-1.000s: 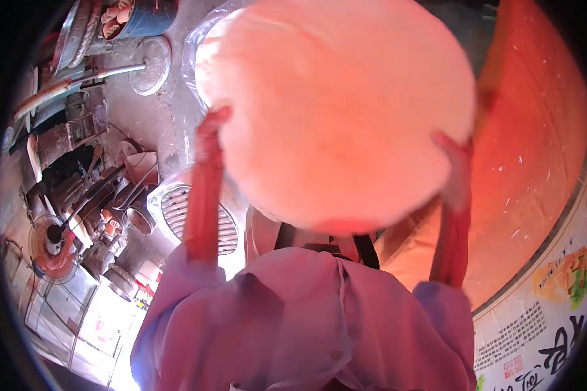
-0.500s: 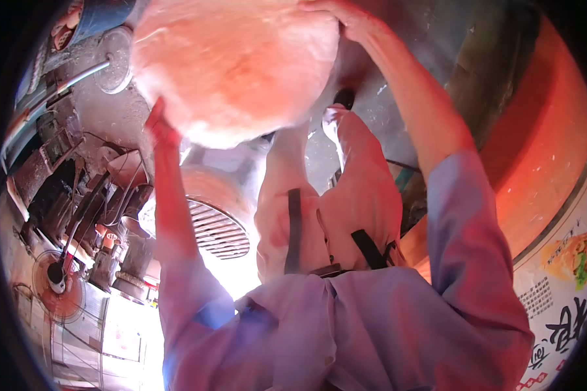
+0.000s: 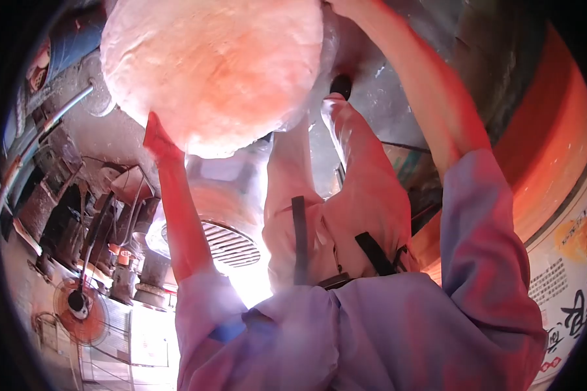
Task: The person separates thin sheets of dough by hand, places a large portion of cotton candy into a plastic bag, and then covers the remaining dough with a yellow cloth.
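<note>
- Left hand (image 3: 158, 140) supports the lower left edge of a large round sheet of dough (image 3: 212, 68); fingers lie flat against its underside, as far as the glare allows a reading.
- Right hand (image 3: 346, 8) is at the upper right edge of the dough, cut by the frame top; whether its fingers are spread or curled cannot be told.
- The dough is held up in the air between both raised arms, above the floor, in the upper left part of the view.
- The dough is thin, pale, soft-looking and slightly uneven on its surface, with a rounded rim.
- Directly below it stands a round vessel with a slatted metal grate (image 3: 225, 242), brightly lit and partly washed out.
- A standing fan (image 3: 78, 306) is at the lower left, near a cluster of pots and metal utensils (image 3: 120, 254) on the floor.
- A long pipe (image 3: 49, 127) lies along the left edge of the floor.
- A broad curved orange surface (image 3: 548, 150) runs down the right side, with a printed poster (image 3: 571, 287) beside it.
- The floor (image 3: 111, 140) is grey, rough and dusty.
- The person's pale sleeves and apron with dark straps (image 3: 299, 234) fill the lower centre and hide the ground there.
</note>
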The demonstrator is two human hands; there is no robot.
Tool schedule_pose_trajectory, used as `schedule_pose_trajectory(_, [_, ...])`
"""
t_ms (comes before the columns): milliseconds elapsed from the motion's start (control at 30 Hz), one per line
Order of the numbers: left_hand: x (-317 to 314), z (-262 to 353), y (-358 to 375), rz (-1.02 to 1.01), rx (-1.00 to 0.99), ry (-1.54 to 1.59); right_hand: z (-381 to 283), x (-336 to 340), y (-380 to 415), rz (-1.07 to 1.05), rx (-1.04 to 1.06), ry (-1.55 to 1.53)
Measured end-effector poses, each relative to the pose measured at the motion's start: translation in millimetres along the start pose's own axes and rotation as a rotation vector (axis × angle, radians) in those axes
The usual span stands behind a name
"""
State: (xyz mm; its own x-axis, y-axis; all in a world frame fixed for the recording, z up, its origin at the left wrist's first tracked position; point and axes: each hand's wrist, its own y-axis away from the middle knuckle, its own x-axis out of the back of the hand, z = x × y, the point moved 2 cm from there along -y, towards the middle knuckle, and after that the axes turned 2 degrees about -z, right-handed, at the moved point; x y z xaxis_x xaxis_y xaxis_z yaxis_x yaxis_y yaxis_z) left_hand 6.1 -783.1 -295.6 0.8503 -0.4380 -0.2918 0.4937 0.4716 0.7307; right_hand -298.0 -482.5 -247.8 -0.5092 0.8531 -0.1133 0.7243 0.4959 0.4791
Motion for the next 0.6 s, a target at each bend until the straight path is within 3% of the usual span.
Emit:
schedule_pose_trajectory(133, [-7.6,-4.2,30.5,0.025,-0.080,-0.016,45.1,31.2,18.4,0.271,0.022,-0.031])
schedule_pose_trajectory(167, [-7.2,-10.1,37.6,0.033,-0.093,-0.022,62.4,31.8,32.2,0.307,-0.059,-0.063])
schedule_pose_trajectory(233, [4.5,-26.4,29.8,0.052,-0.099,-0.024,92.9,24.4,68.8,0.300,-0.450,-0.120])
schedule_pose_trajectory(267, [17.7,-34.2,21.5,0.067,-0.091,-0.021,132.9,22.7,67.4,0.216,-0.362,-0.051])
schedule_pose_trajectory(333, [41.2,-46.9,8.5,0.097,-0.084,-0.008,165.8,16.5,72.3,0.278,-0.333,0.093])
schedule_pose_trajectory(533, [33.8,-62.3,19.9,0.116,-0.072,-0.007,159.1,48.0,91.7,0.471,-0.484,-0.506])
schedule_pose_trajectory(600, [28.9,-67.5,22.4,0.111,-0.066,-0.009,211.3,40.9,70.7,0.383,-0.422,-0.667])
